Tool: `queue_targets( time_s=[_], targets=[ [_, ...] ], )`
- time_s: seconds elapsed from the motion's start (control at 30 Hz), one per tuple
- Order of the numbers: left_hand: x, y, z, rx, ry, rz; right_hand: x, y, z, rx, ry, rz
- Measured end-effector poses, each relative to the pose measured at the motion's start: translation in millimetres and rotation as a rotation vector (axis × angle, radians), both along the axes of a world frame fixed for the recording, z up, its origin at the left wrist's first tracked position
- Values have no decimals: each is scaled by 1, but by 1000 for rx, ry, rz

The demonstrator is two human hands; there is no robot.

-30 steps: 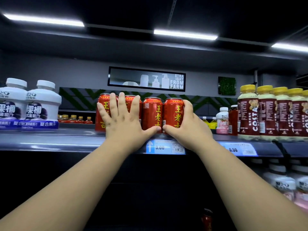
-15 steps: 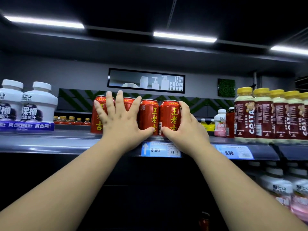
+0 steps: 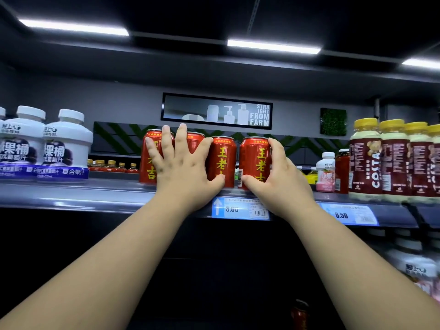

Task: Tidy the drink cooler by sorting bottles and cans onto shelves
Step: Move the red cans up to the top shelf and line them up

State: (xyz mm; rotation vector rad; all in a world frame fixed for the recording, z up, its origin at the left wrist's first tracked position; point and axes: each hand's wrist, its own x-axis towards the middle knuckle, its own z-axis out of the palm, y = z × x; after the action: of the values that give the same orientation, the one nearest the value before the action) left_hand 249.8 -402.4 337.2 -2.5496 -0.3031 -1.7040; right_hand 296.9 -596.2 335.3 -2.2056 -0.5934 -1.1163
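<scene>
Four red cans with yellow characters stand in a row on the cooler shelf (image 3: 71,194). My left hand (image 3: 183,172) lies flat against the front of the row, fingers spread. It covers part of the leftmost can (image 3: 148,167) and most of the second can (image 3: 195,141), and its thumb touches the base of the third can (image 3: 223,158). My right hand (image 3: 278,184) wraps the rightmost can (image 3: 254,158), fingers round its right side and thumb at its lower front.
White juice jugs (image 3: 64,148) stand to the left on the same shelf. A small pink bottle (image 3: 327,172) and a row of yellow-capped Costa bottles (image 3: 392,160) stand to the right. Price tags (image 3: 240,208) line the shelf edge. More bottles (image 3: 419,270) sit on the shelf below.
Both hands stay on the cans. A narrow gap now shows between the third can and the rightmost can. The view has shifted slightly.
</scene>
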Motion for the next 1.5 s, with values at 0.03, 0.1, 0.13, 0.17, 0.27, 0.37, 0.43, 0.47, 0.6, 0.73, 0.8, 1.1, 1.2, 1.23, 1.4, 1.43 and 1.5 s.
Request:
queue_targets(
  time_s=[0.03,0.1,0.13,0.17,0.27,0.37,0.43,0.47,0.6,0.73,0.8,1.1,1.2,1.23,1.4,1.43,1.5],
  targets=[
    [0,0,0,1,1,2,0,0,0,1,-1,4],
    [-1,0,0,7,6,10,-1,0,1,-3,3,6],
    [-2,-1,2,17,8,17,-1,0,1,-3,4,6],
    [-3,-1,4,32,8,27,-2,0,1,0,3,4],
    [-3,-3,12,106,10,66,-2,1,1,4,0,-5],
    [-2,-9,25,156,47,94,0,1,0,-8,-4,-21],
    [-1,-13,32,165,69,104,2,0,-1,-10,-7,-30],
    [-1,-15,34,166,71,100,3,-1,-1,-5,-8,-34],
    [-3,-16,37,158,40,28,6,-2,-1,10,-1,-36],
    [-8,-16,39,171,13,-15,6,-3,-1,10,7,-27],
    [-11,-14,38,189,6,-31,6,-3,-1,12,1,-26],
    [-9,-23,45,180,3,-145,3,-2,-1,23,2,-28],
    [-6,-20,47,165,-8,-154,3,-3,0,17,8,-26],
    [-5,-19,46,176,-11,-138,2,-3,0,15,10,-22],
    [-1,-19,41,240,-5,2,-1,-3,-1,16,-3,9],
    [0,-19,42,240,0,10,-1,-3,-1,14,-5,13],
    [1,-20,41,246,5,15,-1,-3,-1,14,-3,29]
  ],
)
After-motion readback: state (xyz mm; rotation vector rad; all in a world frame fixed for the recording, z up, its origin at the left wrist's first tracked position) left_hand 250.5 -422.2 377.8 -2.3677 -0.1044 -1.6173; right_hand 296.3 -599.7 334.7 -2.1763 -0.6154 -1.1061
